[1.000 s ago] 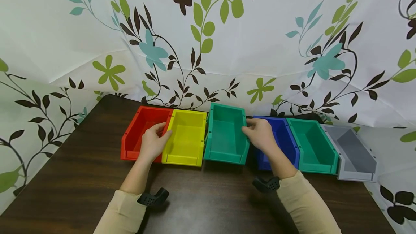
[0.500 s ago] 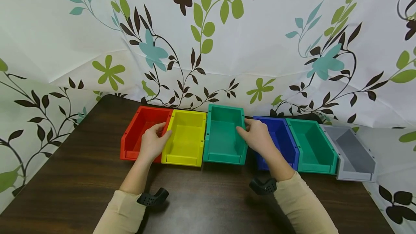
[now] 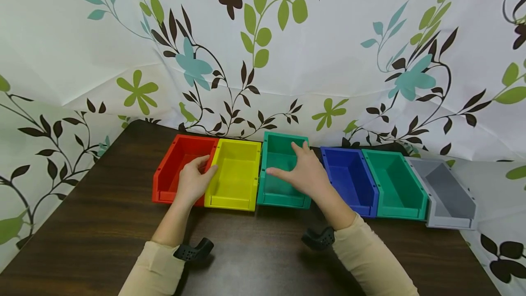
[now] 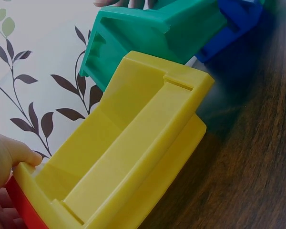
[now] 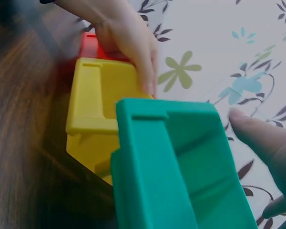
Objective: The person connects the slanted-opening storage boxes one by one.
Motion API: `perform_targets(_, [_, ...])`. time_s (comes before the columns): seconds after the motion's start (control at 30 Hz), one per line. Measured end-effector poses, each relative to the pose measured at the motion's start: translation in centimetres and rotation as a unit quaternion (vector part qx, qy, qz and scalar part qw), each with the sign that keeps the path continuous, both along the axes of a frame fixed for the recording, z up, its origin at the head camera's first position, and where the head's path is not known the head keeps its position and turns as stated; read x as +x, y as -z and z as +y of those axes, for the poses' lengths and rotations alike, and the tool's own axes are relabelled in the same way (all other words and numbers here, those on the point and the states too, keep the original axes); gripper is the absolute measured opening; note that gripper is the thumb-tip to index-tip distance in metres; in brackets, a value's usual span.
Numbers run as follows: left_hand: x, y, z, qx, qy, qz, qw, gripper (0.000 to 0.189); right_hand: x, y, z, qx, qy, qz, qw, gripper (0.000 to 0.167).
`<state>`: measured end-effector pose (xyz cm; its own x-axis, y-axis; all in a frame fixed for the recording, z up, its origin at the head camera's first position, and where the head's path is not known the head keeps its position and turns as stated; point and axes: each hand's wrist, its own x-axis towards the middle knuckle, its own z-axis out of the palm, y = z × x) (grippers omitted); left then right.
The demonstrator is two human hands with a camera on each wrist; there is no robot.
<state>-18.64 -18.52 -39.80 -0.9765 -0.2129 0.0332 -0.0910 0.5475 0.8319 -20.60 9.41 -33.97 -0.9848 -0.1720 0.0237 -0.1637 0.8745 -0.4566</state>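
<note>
My left hand (image 3: 192,181) grips the adjoining walls of the red bin (image 3: 162,171) and the yellow bin (image 3: 231,202), thumb on the yellow side and fingers inside the red. In the left wrist view, the thumb (image 4: 25,153) bends over the yellow rim. My right hand (image 3: 307,173) hovers over the teal-green bin (image 3: 283,200), thumb and fingers spread apart, holding nothing. This bin stands beside the yellow one. From the right wrist view, the right thumb (image 5: 260,136) shows near the green bin's rim (image 5: 167,106).
Right of a gap stand a blue bin (image 3: 354,208), a second green bin (image 3: 402,213) and a grey bin (image 3: 452,222), side by side. A patterned white curtain (image 3: 263,76) hangs behind the dark wooden table (image 3: 255,255).
My right hand slid the middle green bin slightly left toward the yellow one, then let go of its right wall and moved left over it, fingers spreading. The left hand stayed in place.
</note>
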Motion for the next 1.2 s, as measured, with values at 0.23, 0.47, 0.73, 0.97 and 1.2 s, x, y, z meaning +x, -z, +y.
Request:
perform_targets(0.23, [0.0, 0.0, 0.0, 0.002, 0.001, 0.001, 1.0000, 0.051, -0.3, 0.2, -0.7, 0.047, -0.115, 0.060, 0.9905, 0.097])
perform_targets(0.47, [0.0, 0.0, 0.0, 0.003, 0.003, -0.002, 1.0000, 0.052, -1.4, 0.0, -0.2, 0.020, -0.263, 0.044, 0.9636, 0.076])
perform_targets(0.73, [0.0, 0.1, 0.0, 0.004, 0.005, 0.003, 1.0000, 0.052, -2.2, -0.3, -0.2, 0.029, -0.295, 0.012, 0.9548, 0.077])
perform_targets(0.97, [-0.1, 0.3, -0.1, 0.003, 0.008, 0.014, 0.9999, 0.051, -2.5, -1.0, -0.6, 0.053, -0.303, 0.003, 0.9514, 0.078])
perform_targets(1.2, [-0.2, 0.2, -0.1, 0.000, 0.011, 0.011, 0.9999, 0.051, -3.0, -1.3, -0.9, 0.061, -0.297, -0.033, 0.9525, 0.076])
